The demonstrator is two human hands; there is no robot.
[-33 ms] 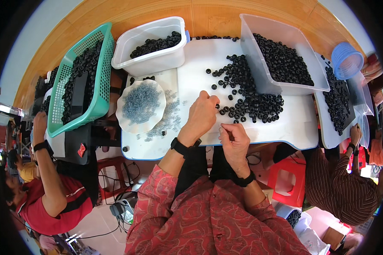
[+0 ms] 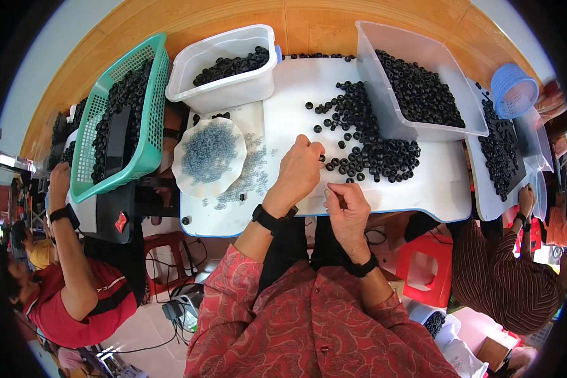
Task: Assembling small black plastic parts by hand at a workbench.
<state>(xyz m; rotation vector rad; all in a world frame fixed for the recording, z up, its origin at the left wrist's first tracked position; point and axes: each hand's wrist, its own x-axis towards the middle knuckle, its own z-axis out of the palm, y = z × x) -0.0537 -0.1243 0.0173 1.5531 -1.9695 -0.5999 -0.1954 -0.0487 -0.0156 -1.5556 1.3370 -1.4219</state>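
My left hand (image 2: pixel 299 167) is closed over the white table, its fingers curled beside the pile. A small black round part (image 2: pixel 322 158) with a hollow middle shows at its fingertips, apparently pinched there. Just to the right and nearer to me, my right hand (image 2: pixel 349 211) is closed too, thumb and forefinger close together above the table's front edge. What it holds, if anything, I cannot make out. Loose black round parts (image 2: pixel 390 157) lie heaped to the right of my hands. On the left, a scalloped white plate (image 2: pixel 186 181) bears many tiny, bluish-grey, coil-like pieces (image 2: pixel 209 151).
A clear bin (image 2: pixel 416 131) of black parts stands at the back right, a white tub (image 2: pixel 227 93) at the back left. Farther left is a green basket (image 2: pixel 156 88) with a dark phone-like slab (image 2: pixel 117 142) inside. Co-workers sit on both sides. A red stool (image 2: pixel 438 277) stands behind right.
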